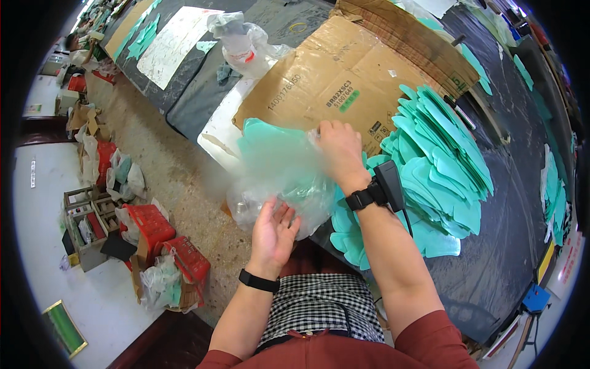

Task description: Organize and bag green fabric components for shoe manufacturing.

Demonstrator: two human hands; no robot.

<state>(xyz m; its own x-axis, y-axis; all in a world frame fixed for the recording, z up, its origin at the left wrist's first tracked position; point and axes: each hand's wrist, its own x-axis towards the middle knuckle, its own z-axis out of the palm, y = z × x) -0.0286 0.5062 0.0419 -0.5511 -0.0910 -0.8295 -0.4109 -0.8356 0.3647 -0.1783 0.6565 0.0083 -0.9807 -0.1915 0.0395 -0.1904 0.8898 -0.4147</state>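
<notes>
Maroon shirt (307, 355), clear bag (310, 212) near black-printed cardboard (326, 67)

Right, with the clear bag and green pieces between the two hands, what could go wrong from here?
The clear bag is at the edge of the table and the left hand looks open, so its green pieces might slip off. The loose green pile fans out close to the black wrist device; a brush could perhaps scatter it.
</notes>
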